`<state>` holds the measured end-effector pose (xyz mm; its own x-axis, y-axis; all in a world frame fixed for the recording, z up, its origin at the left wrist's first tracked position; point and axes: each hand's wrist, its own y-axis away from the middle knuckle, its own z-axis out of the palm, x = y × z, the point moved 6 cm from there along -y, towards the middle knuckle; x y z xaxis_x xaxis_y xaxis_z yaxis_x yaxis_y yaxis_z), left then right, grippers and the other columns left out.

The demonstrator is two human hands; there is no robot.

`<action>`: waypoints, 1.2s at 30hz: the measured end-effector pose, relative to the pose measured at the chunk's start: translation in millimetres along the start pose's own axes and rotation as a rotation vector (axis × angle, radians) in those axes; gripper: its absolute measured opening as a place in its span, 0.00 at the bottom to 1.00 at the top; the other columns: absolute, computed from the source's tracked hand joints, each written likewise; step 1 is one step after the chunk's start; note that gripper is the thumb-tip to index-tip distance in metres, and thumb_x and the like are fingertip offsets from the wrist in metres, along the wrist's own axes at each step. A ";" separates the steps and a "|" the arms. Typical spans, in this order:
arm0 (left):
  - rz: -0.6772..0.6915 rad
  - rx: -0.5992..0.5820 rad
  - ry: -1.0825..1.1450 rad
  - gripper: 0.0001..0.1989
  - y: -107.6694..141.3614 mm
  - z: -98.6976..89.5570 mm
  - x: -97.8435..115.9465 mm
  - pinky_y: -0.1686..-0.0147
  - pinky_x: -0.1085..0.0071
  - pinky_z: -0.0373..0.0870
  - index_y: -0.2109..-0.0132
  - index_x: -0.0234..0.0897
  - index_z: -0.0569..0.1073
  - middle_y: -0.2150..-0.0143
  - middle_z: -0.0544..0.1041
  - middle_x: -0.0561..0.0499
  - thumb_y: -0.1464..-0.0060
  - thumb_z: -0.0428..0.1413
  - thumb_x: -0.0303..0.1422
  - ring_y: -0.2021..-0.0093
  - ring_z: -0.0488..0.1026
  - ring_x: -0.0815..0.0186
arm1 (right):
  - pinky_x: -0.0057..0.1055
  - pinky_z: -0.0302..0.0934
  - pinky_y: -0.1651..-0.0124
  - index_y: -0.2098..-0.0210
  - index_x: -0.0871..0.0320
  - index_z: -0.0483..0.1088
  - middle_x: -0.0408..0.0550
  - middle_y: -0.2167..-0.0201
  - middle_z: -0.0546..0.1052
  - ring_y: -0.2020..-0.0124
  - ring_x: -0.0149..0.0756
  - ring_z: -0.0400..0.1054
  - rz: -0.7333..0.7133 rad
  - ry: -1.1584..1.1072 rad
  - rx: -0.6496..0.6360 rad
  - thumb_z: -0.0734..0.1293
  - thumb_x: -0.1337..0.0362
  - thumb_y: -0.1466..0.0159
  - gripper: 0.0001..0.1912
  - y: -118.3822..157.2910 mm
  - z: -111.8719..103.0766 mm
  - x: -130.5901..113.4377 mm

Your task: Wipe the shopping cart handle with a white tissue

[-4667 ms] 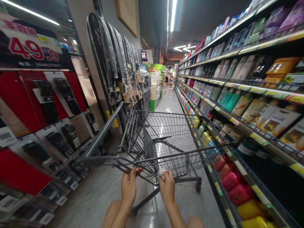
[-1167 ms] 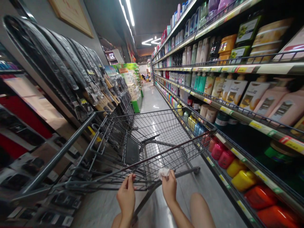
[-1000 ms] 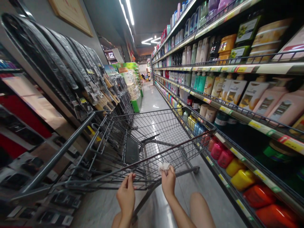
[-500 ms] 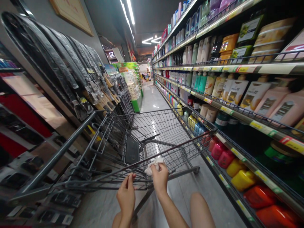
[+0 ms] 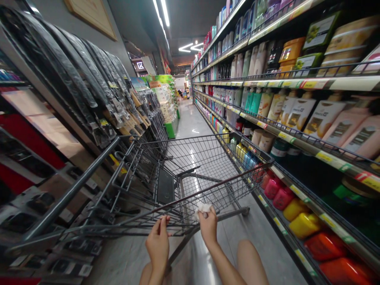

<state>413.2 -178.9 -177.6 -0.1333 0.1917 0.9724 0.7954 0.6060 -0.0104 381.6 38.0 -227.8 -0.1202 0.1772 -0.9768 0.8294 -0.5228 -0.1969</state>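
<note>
A grey wire shopping cart [image 5: 204, 157] stands tilted across the view in front of me, its basket showing only bare wire and a dark flat panel [image 5: 165, 187]. My right hand [image 5: 208, 226] is closed on a crumpled white cloth [image 5: 204, 208], held against or just beside the cart's near side, below the reddish-brown rim; whether it touches the wires is unclear. Further left, my left hand [image 5: 158, 241] has its fingers pinched together at the cart's lower near wires. What lies between those fingertips is hidden.
Shelves of bottles and jars [image 5: 299, 109] run along the right, close to the cart's side. Packaged dark goods [image 5: 80, 71] hang on the left. A tiled aisle floor [image 5: 188, 118] leads away ahead, past stacked green-and-white goods [image 5: 166, 105]. My bare knee [image 5: 251, 261] shows below.
My right hand has moved right and slightly down along the cart's near side, carrying the white cloth. My left hand has stayed in nearly the same place.
</note>
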 end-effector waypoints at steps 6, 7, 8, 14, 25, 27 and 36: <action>0.003 -0.034 0.024 0.24 -2.4 0.2 -1.6 0.81 0.71 0.71 0.60 0.33 0.77 0.61 0.81 0.41 0.58 0.56 0.48 0.56 0.77 0.50 | 0.28 0.60 0.64 0.75 0.58 0.72 0.44 0.73 0.68 0.71 0.34 0.66 -0.094 0.102 -0.041 0.63 0.67 0.43 0.07 -0.6 -4.4 -2.1; 0.003 -0.040 0.029 0.24 -2.9 0.3 -2.4 0.81 0.71 0.71 0.60 0.33 0.77 0.61 0.81 0.41 0.58 0.56 0.48 0.56 0.77 0.50 | 0.28 0.60 0.65 0.76 0.58 0.71 0.44 0.74 0.68 0.71 0.34 0.66 -0.101 0.114 -0.034 0.63 0.67 0.43 0.07 -1.0 -7.3 -1.4; 0.007 -0.042 0.033 0.24 -3.4 0.4 -3.2 0.81 0.71 0.71 0.60 0.34 0.77 0.61 0.81 0.41 0.58 0.57 0.48 0.56 0.77 0.50 | 0.29 0.60 0.65 0.76 0.58 0.71 0.44 0.74 0.68 0.72 0.34 0.66 -0.099 0.120 -0.020 0.63 0.67 0.43 0.07 -1.9 -11.2 0.3; 0.016 -0.031 0.031 0.25 -4.7 0.9 -5.5 0.81 0.70 0.72 0.61 0.34 0.77 0.63 0.81 0.41 0.58 0.56 0.51 0.58 0.78 0.51 | 0.33 0.61 0.62 0.67 0.59 0.71 0.52 0.70 0.76 0.67 0.42 0.69 0.060 0.102 0.250 0.65 0.61 0.45 0.09 -14.7 -46.7 15.9; 0.054 -0.059 -0.007 0.24 -4.4 1.1 -0.5 0.81 0.70 0.72 0.64 0.35 0.77 0.63 0.81 0.42 0.58 0.55 0.51 0.60 0.78 0.52 | 0.34 0.63 0.61 0.68 0.59 0.71 0.50 0.70 0.75 0.67 0.42 0.69 0.076 0.014 0.233 0.65 0.58 0.46 0.10 -14.9 -29.3 14.5; 0.055 -0.058 -0.004 0.24 -4.2 1.9 -0.9 0.82 0.71 0.71 0.64 0.35 0.77 0.64 0.81 0.42 0.57 0.54 0.51 0.60 0.78 0.52 | 0.34 0.63 0.59 0.64 0.59 0.70 0.51 0.67 0.76 0.65 0.42 0.70 0.088 -0.023 0.208 0.67 0.60 0.48 0.13 -12.7 -24.7 7.1; 0.012 -0.045 0.024 0.24 0.1 2.1 2.0 0.81 0.69 0.72 0.64 0.35 0.77 0.64 0.81 0.41 0.60 0.55 0.51 0.60 0.78 0.51 | 0.31 0.65 0.67 0.64 0.60 0.69 0.50 0.70 0.77 0.71 0.39 0.72 0.183 -0.221 0.111 0.69 0.55 0.48 0.17 -12.1 -13.0 -43.4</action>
<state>411.7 -176.9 -176.2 -0.1099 0.1800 0.9775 0.8229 0.5681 -0.0121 383.9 47.5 -181.9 -0.0998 -0.1073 -0.9892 0.7851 -0.6193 -0.0121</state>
